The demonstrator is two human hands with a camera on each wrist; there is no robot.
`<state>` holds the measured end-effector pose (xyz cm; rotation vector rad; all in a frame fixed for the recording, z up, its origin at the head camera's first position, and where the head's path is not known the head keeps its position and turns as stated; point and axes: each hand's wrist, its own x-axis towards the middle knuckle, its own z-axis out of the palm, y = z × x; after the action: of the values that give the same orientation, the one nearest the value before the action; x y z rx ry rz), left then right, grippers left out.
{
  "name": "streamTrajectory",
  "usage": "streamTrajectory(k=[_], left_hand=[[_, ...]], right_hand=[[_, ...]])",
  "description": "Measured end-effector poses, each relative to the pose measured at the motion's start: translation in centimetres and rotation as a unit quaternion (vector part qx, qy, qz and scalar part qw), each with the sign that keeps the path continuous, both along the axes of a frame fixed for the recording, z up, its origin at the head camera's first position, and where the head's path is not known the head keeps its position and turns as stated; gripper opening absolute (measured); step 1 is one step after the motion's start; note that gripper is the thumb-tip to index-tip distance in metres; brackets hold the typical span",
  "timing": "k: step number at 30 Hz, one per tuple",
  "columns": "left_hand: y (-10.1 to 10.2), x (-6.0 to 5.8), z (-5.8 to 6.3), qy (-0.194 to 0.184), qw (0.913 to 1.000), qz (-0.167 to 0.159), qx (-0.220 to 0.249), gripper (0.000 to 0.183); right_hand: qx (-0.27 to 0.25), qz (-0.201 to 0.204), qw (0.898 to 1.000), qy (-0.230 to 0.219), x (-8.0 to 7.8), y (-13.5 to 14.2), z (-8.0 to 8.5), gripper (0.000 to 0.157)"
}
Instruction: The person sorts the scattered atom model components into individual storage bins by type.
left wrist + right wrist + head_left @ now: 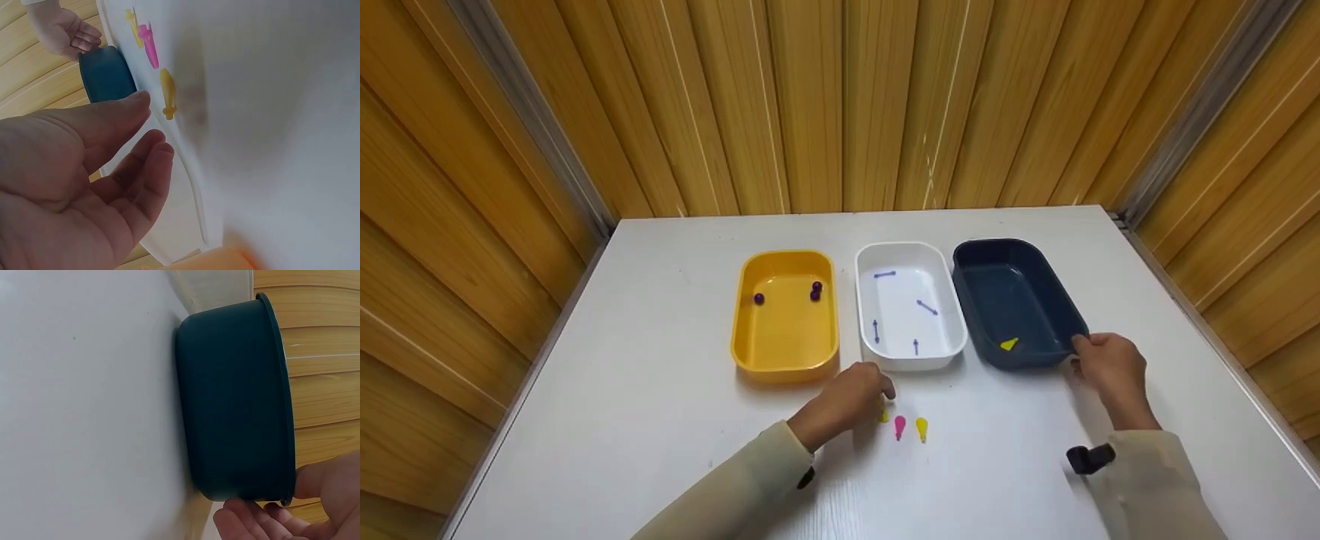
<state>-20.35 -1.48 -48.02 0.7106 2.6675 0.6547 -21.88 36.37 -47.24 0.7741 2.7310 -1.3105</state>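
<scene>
My left hand (846,396) hovers over the table just in front of the white tray (911,364). Its thumb and fingers are bent with a gap between them and hold nothing. Close to the fingertips lies a small yellow bulb-shaped piece (168,93), partly hidden by the hand in the head view. A pink bulb-shaped piece (900,427) and another yellow bulb-shaped piece (922,428) lie to its right. My right hand (1112,369) grips the near right corner of the dark blue tray (236,399), thumb at the rim and fingers below. One yellow piece (1009,344) lies inside that tray.
On the left stands a yellow tray (784,373) with purple balls (759,298) in it. Several small purple rods (927,307) lie in the white tray. The trays stand side by side on the white table (660,337), with wood-patterned walls (810,105) around it.
</scene>
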Motion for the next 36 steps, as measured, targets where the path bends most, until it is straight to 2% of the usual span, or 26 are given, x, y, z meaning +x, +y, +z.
streamTrajectory(k=[7,17,23,29,36], left_hand=[[-0.2,0.1,-0.3,0.036,0.9988,-0.027,-0.020,0.019],[0.1,0.5,-1.0,0.036,0.9988,-0.020,-0.025,0.020],[0.4,0.6,-1.4,0.105,0.9926,-0.033,-0.051,0.018],[0.5,0.4,-1.4,0.098,0.9928,-0.031,-0.062,0.014],[0.3,0.1,-1.6,0.118,0.9891,-0.060,-0.065,0.011]], right_hand=[[0.025,0.001,1.000,-0.009,0.1,0.1,0.1,0.050],[0.011,-0.005,1.000,-0.007,0.4,0.0,-0.1,0.049],[0.024,0.004,1.000,0.003,0.4,0.1,-0.2,0.050],[0.031,0.011,0.999,0.007,0.2,0.1,0.0,0.051],[0.016,0.005,1.000,0.004,0.0,0.0,0.1,0.051]])
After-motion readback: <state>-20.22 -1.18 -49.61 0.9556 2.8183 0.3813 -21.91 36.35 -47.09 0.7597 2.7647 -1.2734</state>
